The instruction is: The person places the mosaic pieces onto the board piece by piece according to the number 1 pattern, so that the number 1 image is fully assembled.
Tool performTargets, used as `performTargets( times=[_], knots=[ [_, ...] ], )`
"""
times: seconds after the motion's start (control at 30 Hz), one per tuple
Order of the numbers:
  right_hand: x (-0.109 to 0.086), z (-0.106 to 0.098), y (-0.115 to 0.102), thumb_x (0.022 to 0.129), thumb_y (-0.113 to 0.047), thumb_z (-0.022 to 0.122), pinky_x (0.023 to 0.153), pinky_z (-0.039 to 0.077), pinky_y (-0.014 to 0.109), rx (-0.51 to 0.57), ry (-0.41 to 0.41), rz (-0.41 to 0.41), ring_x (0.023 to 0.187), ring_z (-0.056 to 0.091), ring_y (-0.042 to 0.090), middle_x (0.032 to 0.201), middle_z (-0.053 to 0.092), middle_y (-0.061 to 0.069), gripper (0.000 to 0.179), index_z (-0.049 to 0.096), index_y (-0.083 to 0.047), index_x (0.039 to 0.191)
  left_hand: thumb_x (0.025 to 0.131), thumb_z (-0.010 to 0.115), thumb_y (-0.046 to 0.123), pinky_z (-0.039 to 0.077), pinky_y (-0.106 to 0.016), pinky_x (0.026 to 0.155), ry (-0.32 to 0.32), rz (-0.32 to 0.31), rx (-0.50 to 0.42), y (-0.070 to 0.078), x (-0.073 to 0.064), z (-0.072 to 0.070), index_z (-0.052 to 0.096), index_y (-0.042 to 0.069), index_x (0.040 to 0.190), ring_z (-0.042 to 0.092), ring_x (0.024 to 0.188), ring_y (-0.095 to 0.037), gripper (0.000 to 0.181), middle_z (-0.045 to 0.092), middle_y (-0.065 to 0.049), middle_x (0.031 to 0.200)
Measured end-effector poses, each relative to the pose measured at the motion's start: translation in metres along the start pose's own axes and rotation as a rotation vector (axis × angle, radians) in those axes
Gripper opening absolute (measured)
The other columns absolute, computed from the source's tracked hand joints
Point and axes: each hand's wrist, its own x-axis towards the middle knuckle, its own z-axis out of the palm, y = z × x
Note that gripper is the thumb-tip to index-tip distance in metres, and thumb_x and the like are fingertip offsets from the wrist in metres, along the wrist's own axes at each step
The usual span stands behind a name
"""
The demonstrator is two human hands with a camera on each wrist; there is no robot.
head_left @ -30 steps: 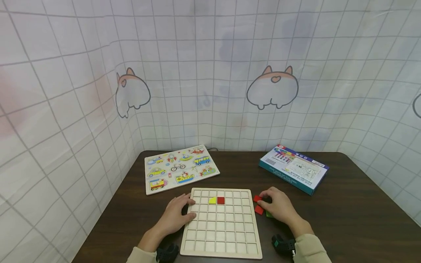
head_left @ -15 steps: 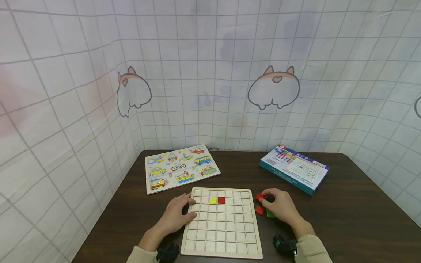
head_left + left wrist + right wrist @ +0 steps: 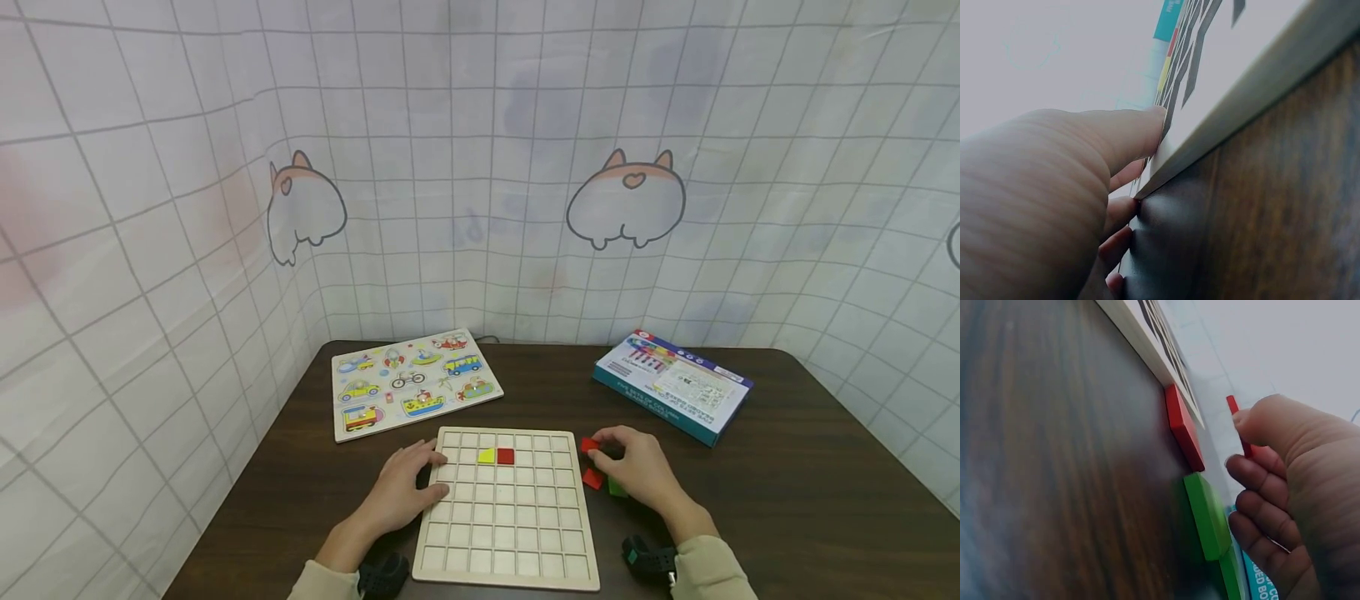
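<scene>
Your right hand [image 3: 637,468] has a red tile [image 3: 1247,447] pinched between thumb and fingertip, up off the dark tabletop [image 3: 787,483], just beside the right edge of the gridded wooden board [image 3: 504,517]. Too light a squeeze could drop it near the second red tile [image 3: 1182,428] and green tiles [image 3: 1207,515]. Your left hand [image 3: 405,492], thumb and fingers apart, rests at the board's left edge; without that, a bump could slide it.
</scene>
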Motion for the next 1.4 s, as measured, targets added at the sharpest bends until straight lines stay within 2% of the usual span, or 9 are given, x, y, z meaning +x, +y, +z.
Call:
performTargets(
  times=[0.4, 0.63, 0.73, 0.87, 1.07, 1.3, 1.4],
  knots=[
    [0.001, 0.007, -0.016, 0.084, -0.022, 0.077, 0.093, 0.052, 0.048, 0.066, -0.032, -0.063, 0.101, 0.063, 0.021, 0.103, 0.070, -0.002, 0.020, 0.072, -0.016, 0.102, 0.088, 0.073, 0.024, 0.016, -0.064, 0.114, 0.001, -0.001, -0.012, 0.001, 0.000, -0.001, 0.066, 0.011, 0.116, 0.033, 0.141, -0.039, 0.031, 0.045, -0.019, 0.147],
    [0.002, 0.016, -0.029, 0.085, -0.021, 0.077, 0.092, 0.053, 0.045, 0.101, -0.069, -0.074, 0.098, 0.061, 0.017, 0.103, 0.068, -0.006, 0.018, 0.073, -0.018, 0.102, 0.088, 0.073, 0.024, 0.016, -0.064, 0.114, 0.004, -0.003, -0.015, 0.000, -0.001, -0.002, 0.066, 0.011, 0.116, 0.033, 0.140, -0.039, 0.031, 0.045, -0.019, 0.147],
    [0.002, 0.019, -0.036, 0.085, -0.021, 0.077, 0.081, 0.054, 0.035, 0.138, -0.090, -0.083, 0.089, 0.059, 0.016, 0.098, 0.067, -0.007, 0.017, 0.072, -0.019, 0.102, 0.088, 0.073, 0.024, 0.016, -0.064, 0.114, 0.001, -0.005, -0.014, 0.000, -0.001, -0.001, 0.066, 0.011, 0.116, 0.033, 0.141, -0.039, 0.032, 0.045, -0.019, 0.147],
    [0.002, 0.024, -0.043, 0.086, -0.021, 0.076, 0.066, 0.048, 0.026, 0.203, -0.125, -0.129, 0.077, 0.055, 0.014, 0.094, 0.067, -0.007, 0.015, 0.073, -0.018, 0.100, 0.088, 0.073, 0.025, 0.015, -0.064, 0.115, -0.004, -0.008, -0.015, 0.001, -0.001, -0.001, 0.066, 0.012, 0.116, 0.032, 0.141, -0.040, 0.032, 0.045, -0.019, 0.147],
    [0.003, 0.029, -0.049, 0.087, -0.021, 0.074, 0.076, 0.053, 0.026, 0.222, -0.197, -0.129, 0.084, 0.058, 0.012, 0.098, 0.068, -0.007, 0.012, 0.073, -0.019, 0.099, 0.088, 0.073, 0.025, 0.015, -0.064, 0.115, -0.005, -0.007, -0.017, 0.001, 0.000, -0.001, 0.066, 0.012, 0.116, 0.032, 0.141, -0.039, 0.031, 0.045, -0.019, 0.147],
    [0.003, 0.026, -0.052, 0.089, -0.022, 0.072, 0.069, 0.050, 0.025, 0.208, -0.262, -0.149, 0.079, 0.055, 0.013, 0.098, 0.066, -0.006, 0.012, 0.073, -0.018, 0.100, 0.088, 0.073, 0.024, 0.016, -0.064, 0.115, -0.001, -0.004, -0.012, 0.001, 0.000, -0.001, 0.066, 0.012, 0.116, 0.033, 0.140, -0.040, 0.031, 0.045, -0.019, 0.147],
    [0.003, 0.023, -0.057, 0.089, -0.026, 0.072, 0.074, 0.053, 0.030, 0.211, -0.291, -0.172, 0.085, 0.058, 0.015, 0.100, 0.066, -0.006, 0.014, 0.072, -0.018, 0.101, 0.088, 0.073, 0.024, 0.016, -0.063, 0.115, 0.000, -0.006, -0.010, 0.001, 0.000, -0.001, 0.066, 0.012, 0.115, 0.033, 0.140, -0.040, 0.031, 0.045, -0.019, 0.147]
  ],
)
